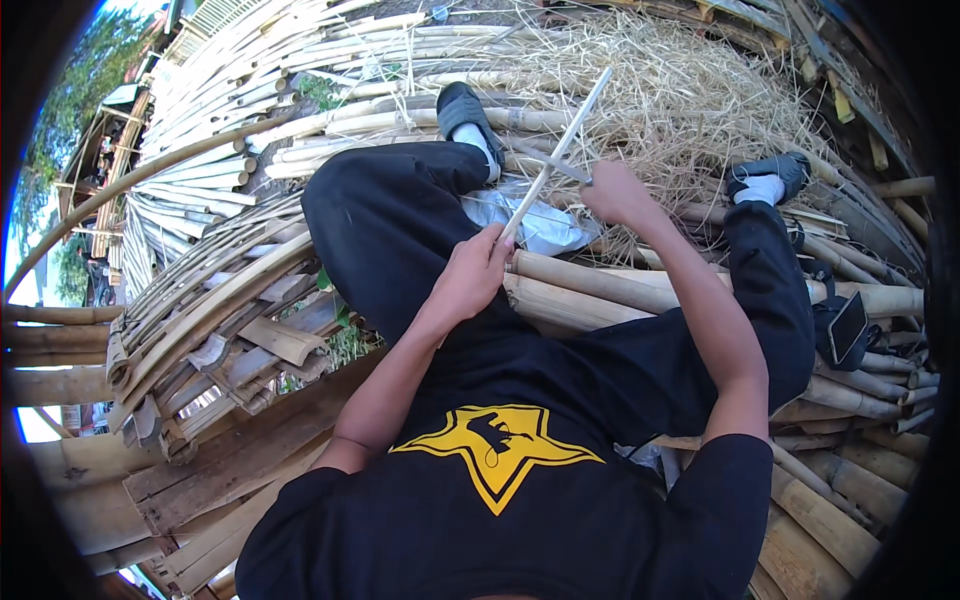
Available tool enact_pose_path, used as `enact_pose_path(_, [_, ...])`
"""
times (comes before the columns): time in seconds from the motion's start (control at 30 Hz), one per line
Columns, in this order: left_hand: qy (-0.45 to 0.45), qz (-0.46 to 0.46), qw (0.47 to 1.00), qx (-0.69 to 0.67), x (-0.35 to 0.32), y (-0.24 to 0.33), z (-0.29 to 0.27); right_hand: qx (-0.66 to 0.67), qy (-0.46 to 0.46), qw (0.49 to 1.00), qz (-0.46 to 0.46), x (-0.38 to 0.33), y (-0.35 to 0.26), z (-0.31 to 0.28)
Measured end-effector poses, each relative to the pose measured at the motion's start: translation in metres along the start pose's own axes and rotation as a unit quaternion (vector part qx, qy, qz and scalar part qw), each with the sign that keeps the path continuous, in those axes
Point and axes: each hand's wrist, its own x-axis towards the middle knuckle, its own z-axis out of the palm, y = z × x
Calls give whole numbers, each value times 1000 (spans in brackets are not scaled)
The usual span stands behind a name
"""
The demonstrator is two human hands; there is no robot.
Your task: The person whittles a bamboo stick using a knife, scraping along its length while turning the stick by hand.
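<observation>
My left hand (475, 268) is closed round the near end of a long, pale bamboo strip (570, 137). The strip slants up and away to the right, above a crumpled whitish plastic sheet (545, 230). In my right hand (615, 194) is a knife (563, 169), its handle mostly hidden by my fingers. The grey blade points left and crosses the strip about midway; whether its edge bites into the strip I cannot make out. Both hands are between my spread legs, over cut bamboo poles (590, 280).
A heap of pale shavings (670, 110) covers the ground at far right. Split bamboo poles (215, 165) lie stacked at left, with a curved pole (140, 175) arching beside them. Near my left side are wooden planks (230, 470). A phone (848, 328) rests by my right knee.
</observation>
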Motion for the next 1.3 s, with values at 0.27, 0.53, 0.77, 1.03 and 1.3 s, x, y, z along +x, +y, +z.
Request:
enact_pose_path(0.27, [-59,-113,989,82,8,25,3,15,-15,998,-62,-36,-16,20])
enact_pose_path(0.53, [-72,-122,985,95,-16,20,10,-3,-35,998,56,13,39,48])
enact_pose_path(0.77, [-91,-141,985,48,-69,44,-28,166,159,917,328,46,207,5])
enact_pose_path(1.03, [-122,-288,902,-299,-36,30,-32,68,123,972,188,59,140,-3])
enact_pose_path(1.3, [-148,-302,806,-487,8,25,-8,-25,-15,999,-44,-10,-12,-2])
